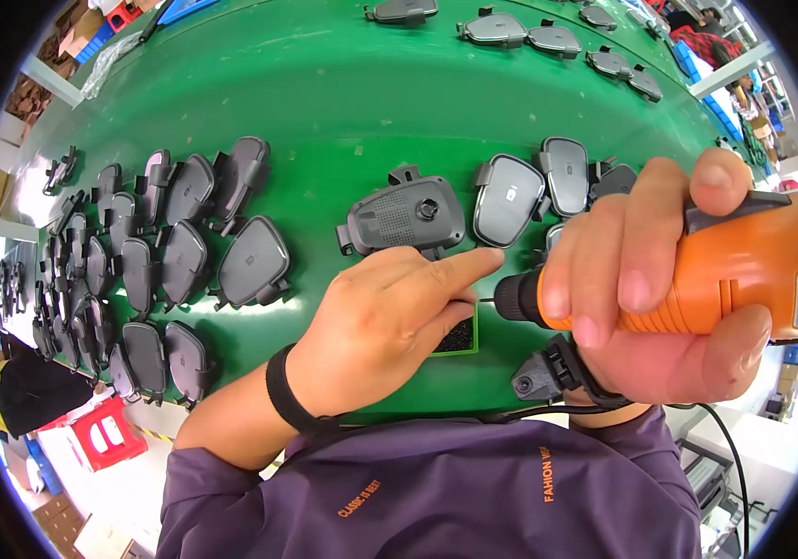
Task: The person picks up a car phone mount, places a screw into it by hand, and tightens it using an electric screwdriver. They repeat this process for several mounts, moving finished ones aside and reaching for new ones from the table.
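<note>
My right hand (641, 270) is wrapped round an orange cordless screwdriver (753, 270), its black chuck and thin bit pointing left. My left hand (380, 317) meets the bit's tip with its index finger stretched out above it and the other fingers curled; whatever those fingertips pinch is hidden. Below them, partly covered by the left hand, a small green tray (459, 339) holds tiny black pieces. Just beyond my left hand a grey phone holder (408, 216) lies back side up, showing its perforated panel and round socket. Another phone holder (508, 200) rests face up beside it.
Many phone holders (184, 261) stand in rows on the green table (324, 102) at the left. More phone holders (552, 40) lie along the far side. A small camera (538, 377) is strapped to my right wrist, its cable trailing. A red stool (105, 436) stands at lower left.
</note>
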`<state>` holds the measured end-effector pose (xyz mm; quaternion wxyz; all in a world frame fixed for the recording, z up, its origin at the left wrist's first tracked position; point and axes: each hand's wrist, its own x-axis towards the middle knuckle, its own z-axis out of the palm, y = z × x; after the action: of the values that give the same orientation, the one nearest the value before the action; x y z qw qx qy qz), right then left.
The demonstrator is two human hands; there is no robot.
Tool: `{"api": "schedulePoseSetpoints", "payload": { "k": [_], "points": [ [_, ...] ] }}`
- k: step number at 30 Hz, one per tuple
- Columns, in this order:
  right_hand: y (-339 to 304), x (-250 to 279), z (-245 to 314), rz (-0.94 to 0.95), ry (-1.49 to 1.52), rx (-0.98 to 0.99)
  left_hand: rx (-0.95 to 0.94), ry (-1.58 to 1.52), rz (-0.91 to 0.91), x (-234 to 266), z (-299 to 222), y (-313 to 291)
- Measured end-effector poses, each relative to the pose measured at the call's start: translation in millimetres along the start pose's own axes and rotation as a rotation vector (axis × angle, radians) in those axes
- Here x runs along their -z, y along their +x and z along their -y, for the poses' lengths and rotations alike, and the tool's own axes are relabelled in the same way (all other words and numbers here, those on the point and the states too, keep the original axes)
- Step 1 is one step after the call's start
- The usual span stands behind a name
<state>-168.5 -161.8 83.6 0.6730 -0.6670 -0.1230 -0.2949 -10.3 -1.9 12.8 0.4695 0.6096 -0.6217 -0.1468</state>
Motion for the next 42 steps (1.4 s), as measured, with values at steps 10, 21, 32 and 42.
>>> {"api": "schedulePoseSetpoints", "payload": {
  "k": [10, 21, 32, 42],
  "points": [
    [4, -17, -18, 0.007, 0.145, 0.037, -0.127, -0.047, -0.076, -9, 12, -4],
    [14, -36, -47, -0.276, 0.255, 0.346, 0.046, -0.096, -0.078, -7, 4, -11],
    [11, -26, -30, -0.170, -0.195, 0.231, -0.095, -0.096, -0.049, -7, 11, -12],
    [2, -2, 12, -0.201, -0.269, 0.198, 0.019, -0.001, -0.183, -8, -2, -18]
  ]
}}
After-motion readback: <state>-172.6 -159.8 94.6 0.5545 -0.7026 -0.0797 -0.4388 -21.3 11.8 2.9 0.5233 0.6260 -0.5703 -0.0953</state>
